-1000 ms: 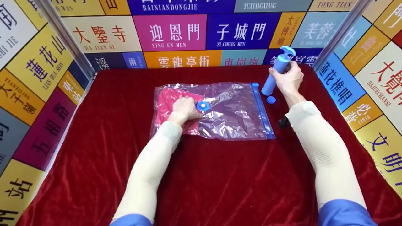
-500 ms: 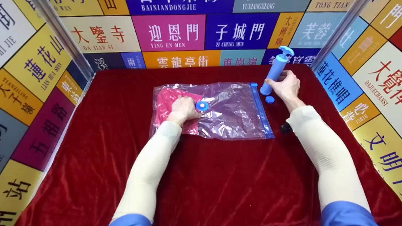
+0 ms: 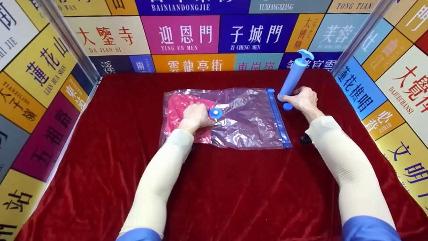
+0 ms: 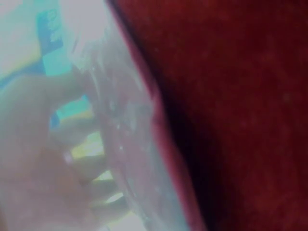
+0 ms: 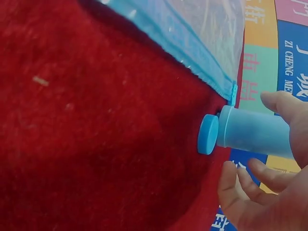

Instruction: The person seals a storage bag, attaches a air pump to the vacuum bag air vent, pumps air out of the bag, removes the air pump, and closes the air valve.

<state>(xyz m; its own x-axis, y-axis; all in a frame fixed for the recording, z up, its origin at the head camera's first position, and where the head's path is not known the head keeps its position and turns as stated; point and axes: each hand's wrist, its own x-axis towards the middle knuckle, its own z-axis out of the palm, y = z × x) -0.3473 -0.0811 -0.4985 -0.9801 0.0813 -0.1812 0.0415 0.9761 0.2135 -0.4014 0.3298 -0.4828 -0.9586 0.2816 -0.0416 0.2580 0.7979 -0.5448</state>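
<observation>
A clear zip bag (image 3: 247, 117) lies flat, with a folded pink cloth (image 3: 175, 103) inside its left part. My left hand (image 3: 195, 117) rests on the bag over the cloth, beside a round blue valve (image 3: 215, 113). In the left wrist view, blurred fingers (image 4: 79, 132) press their tips against the plastic. A blue hand pump (image 3: 292, 77) stands upright beyond the bag's right end, its T-handle on top. My right hand (image 3: 303, 99) is around its lower part; in the right wrist view the fingers (image 5: 228, 185) are spread loosely about the pump.
A small blue cap (image 3: 287, 106) lies right in front of the pump's base. The bag's blue zip strip (image 3: 280, 120) runs along its right edge. Dark red velvet (image 3: 254, 187) covers the table, and lettered panels (image 3: 180, 35) enclose its back and sides.
My right hand has slid down the pump from its upper part to near its base. The pump stands in almost the same place. My left hand and the bag stay put.
</observation>
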